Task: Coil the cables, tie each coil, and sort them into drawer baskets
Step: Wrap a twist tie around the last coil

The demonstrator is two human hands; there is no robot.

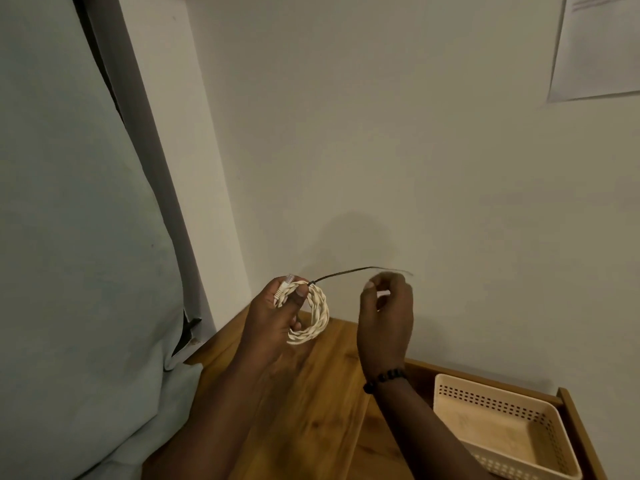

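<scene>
1. Head view: I see a cream, twisted cable coil (pixel 313 318), ropey in texture and wound into a small round ring, held up above a wooden top (pixel 311 393) with a warm, streaked grain.
2. My left hand (pixel 273 317) grips the coil at its upper left, thumb pressed over the strands and the pale plug ends (pixel 282 291) poking out between the fingers.
3. A thin dark cable tie (pixel 346 273) wraps the coil at the top, right beside the thumb, and its tail runs out to the right, slightly blurred.
4. My right hand (pixel 386 313) sits just right of the coil, fingers curled in a narrow pinch near the tail's far end; I cannot tell whether they actually touch it. A dark beaded bracelet (pixel 384 377) rings that wrist.
5. The coil hangs free of the wood, with bare plain wall (pixel 381 133) behind and open air all round it.
6. Lower right, a beige plastic basket (pixel 485 396) with perforated walls and rounded corners sits in an open wooden drawer (pixel 575 420), well apart from the coil.
7. A pale cloth (pixel 69 237) fills the left edge; a paper sheet (pixel 595 46) hangs on the wall, upper right.
</scene>
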